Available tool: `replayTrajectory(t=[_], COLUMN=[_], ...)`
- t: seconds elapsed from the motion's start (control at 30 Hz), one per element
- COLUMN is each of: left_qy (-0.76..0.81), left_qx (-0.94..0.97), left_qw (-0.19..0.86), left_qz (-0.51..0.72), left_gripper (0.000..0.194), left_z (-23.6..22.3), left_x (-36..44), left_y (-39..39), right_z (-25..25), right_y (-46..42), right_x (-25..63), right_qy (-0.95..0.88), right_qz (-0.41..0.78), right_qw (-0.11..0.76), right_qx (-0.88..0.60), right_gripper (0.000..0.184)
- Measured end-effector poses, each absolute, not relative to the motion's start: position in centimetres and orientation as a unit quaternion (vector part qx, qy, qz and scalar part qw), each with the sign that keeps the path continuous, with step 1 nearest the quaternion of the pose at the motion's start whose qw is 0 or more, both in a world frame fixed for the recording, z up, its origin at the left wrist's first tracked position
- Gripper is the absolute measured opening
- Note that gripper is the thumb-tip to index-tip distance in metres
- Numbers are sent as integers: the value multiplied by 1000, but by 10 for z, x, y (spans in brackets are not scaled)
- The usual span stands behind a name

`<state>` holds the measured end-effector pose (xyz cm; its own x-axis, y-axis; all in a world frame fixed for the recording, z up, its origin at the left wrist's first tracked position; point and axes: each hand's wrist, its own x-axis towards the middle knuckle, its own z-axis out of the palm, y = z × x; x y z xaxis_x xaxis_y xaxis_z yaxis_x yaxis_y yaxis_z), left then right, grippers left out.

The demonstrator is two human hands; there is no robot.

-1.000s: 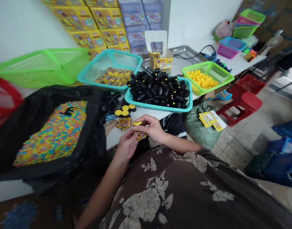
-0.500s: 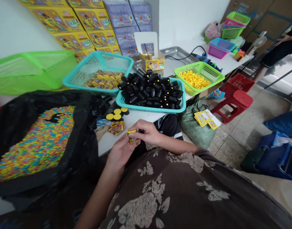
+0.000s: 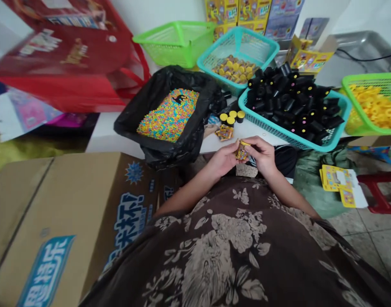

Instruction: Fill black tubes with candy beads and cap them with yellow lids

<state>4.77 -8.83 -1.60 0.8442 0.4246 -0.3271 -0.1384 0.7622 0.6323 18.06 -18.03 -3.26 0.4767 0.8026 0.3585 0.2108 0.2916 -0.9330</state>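
Note:
Between my two hands, in front of my body, is a small round container (image 3: pixel 242 150) with a yellow top and a printed wrapper. My left hand (image 3: pixel 222 162) grips it from the left. The fingers of my right hand (image 3: pixel 263 154) close on its right side, with the thumb on the wrapper. Just beyond lies a small stack of printed labels (image 3: pixel 225 132). Behind the stack stand several black containers with yellow tops (image 3: pixel 231 116). A teal basket (image 3: pixel 288 128) to the right is heaped with black containers.
Left of the labels, a black plastic bag (image 3: pixel 128 121) holds colourful candy beads (image 3: pixel 169 115). Farther back, another teal basket (image 3: pixel 204 67) contains wrapped containers. A green basket (image 3: pixel 358 81) holds yellow rings (image 3: pixel 379 104). A large cardboard box (image 3: pixel 73 196) stands at lower left, beneath a red bag (image 3: pixel 86 64).
The view has swung left, bringing the cardboard box and red bag into sight. Both hands still hold the container, whose printed side now shows more.

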Motion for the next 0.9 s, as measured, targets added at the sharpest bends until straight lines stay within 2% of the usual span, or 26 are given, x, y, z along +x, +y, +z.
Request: replayTrajectory(t=[0.13,0.37,0.67,0.9], left_qy=[229,253,254,279], left_qx=[314,329,334,299], left_qw=[906,881,883,891], left_qz=[167,228,208,198], left_gripper=[16,32,34,31], left_z=[-14,-13,-14,-14], left_x=[46,44,45,48], left_y=[-92,-93,-92,-89], right_z=[-32,-33,-44,-38], right_y=[-182,-179,-172,-174], right_x=[181,175,168,170], right_qy=[-465,-442,-334,-356], right_qz=[235,223,322,339], right_qw=[659,671,721,690], right_qx=[-543,-552,-514,-532], right_gripper=[32,32,41,47])
